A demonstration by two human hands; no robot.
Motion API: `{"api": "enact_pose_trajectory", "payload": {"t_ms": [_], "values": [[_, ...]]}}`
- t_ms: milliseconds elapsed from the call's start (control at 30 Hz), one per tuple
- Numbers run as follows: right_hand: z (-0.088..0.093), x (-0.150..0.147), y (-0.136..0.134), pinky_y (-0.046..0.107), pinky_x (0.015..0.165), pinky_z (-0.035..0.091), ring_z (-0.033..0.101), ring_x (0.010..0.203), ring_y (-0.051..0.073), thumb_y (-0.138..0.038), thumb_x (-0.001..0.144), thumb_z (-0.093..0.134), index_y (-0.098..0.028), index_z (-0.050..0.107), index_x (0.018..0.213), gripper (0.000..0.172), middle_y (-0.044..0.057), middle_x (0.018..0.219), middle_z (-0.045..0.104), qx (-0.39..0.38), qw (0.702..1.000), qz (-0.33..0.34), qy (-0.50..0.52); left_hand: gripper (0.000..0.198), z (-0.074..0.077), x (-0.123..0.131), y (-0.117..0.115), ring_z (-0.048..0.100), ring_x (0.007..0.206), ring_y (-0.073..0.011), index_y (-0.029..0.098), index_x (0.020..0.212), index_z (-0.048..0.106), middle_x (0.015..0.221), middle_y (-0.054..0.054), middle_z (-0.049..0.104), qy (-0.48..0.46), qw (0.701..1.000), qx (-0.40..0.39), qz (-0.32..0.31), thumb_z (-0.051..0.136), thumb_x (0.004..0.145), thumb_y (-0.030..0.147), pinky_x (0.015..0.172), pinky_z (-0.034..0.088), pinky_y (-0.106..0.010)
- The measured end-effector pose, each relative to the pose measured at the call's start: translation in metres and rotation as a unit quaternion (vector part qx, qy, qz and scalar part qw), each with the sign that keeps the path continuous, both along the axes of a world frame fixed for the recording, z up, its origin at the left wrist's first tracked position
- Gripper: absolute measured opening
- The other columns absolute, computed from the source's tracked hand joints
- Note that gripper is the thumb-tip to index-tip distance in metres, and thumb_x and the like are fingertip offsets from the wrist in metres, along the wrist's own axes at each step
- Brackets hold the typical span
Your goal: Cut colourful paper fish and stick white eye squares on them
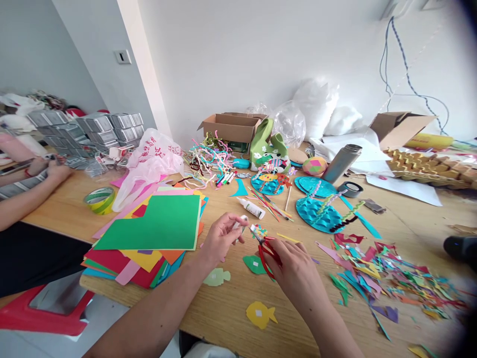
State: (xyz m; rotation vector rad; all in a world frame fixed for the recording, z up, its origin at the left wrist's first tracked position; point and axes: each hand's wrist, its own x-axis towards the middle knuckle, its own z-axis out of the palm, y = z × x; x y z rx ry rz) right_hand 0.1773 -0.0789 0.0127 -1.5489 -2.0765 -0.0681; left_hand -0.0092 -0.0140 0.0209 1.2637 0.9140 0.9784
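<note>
Head cam: left fingers [231,218] pinch some small white thing [240,223], maybe tape (kinda blurry); right fingers [278,247] grip red scissors [262,253] by the handles, so the blades aim its way, over the desk [219,318].

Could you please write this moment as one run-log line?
Left hand: holds small white item | Right hand: holds red-handled scissors | Nearby: green cutout, yellow fish cutout | Surface: wooden table
</note>
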Motion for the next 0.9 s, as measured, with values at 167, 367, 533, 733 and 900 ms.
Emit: {"api": "enact_pose_trajectory", "payload": {"t_ms": [167,367,533,733,900], "values": [[0.003,-0.006,-0.002,0.03,0.07,0.031,0.061,0.075,0.018,-0.031,0.098,0.044,-0.019,0.063,0.092,0.023,0.006,0.081,0.069,0.039,0.995,0.011,-0.087,0.01,0.0,-0.003,0.004,0.054,0.118,-0.023,0.018,0.068,0.063,0.121,-0.008,0.064,0.004,1.0,0.003,0.024,0.062,0.071,0.027,0.085,0.044,-0.028],[0.006,-0.01,-0.004,0.032,0.071,0.029,0.062,0.079,0.019,-0.028,0.098,0.045,-0.019,0.063,0.096,0.021,0.006,0.083,0.07,0.04,0.991,0.018,-0.124,0.007,0.0,-0.005,0.003,0.05,0.123,-0.0262,0.019,0.064,0.064,0.118,-0.009,0.063,0.027,0.999,0.019,0.023,0.067,0.066,0.024,0.107,0.033,-0.039],[0.011,-0.012,-0.006,0.033,0.074,0.031,0.063,0.079,0.02,-0.027,0.093,0.055,-0.02,0.063,0.099,0.012,0.005,0.085,0.07,0.029,0.99,0.012,-0.14,0.008,-0.002,-0.006,0.004,0.049,0.124,-0.0271,0.018,0.063,0.061,0.12,-0.009,0.061,0.045,0.998,0.03,0.01,0.066,0.067,0.024,0.1,0.04,-0.037],[0.013,-0.03,-0.022,0.032,0.069,0.034,0.065,0.072,0.021,-0.03,0.087,0.061,-0.018,0.061,0.086,0.012,0.005,0.073,0.07,-0.04,0.99,-0.011,-0.137,0.008,-0.002,-0.003,0.001,0.049,0.122,-0.0257,0.018,0.063,0.059,0.123,-0.009,0.057,0.043,0.999,0.026,0.009,0.064,0.066,0.024,0.095,0.041,-0.034],[0.008,-0.02,-0.057,0.03,0.062,0.037,0.065,0.065,0.021,-0.032,0.088,0.055,-0.022,0.055,0.075,0.017,0.003,0.068,0.068,-0.104,0.986,-0.07,-0.114,0.008,-0.003,-0.002,0.002,0.049,0.121,-0.0252,0.018,0.062,0.059,0.117,-0.008,0.06,-0.012,1.0,0.025,0.005,0.064,0.065,0.023,0.098,0.037,-0.034]]}}
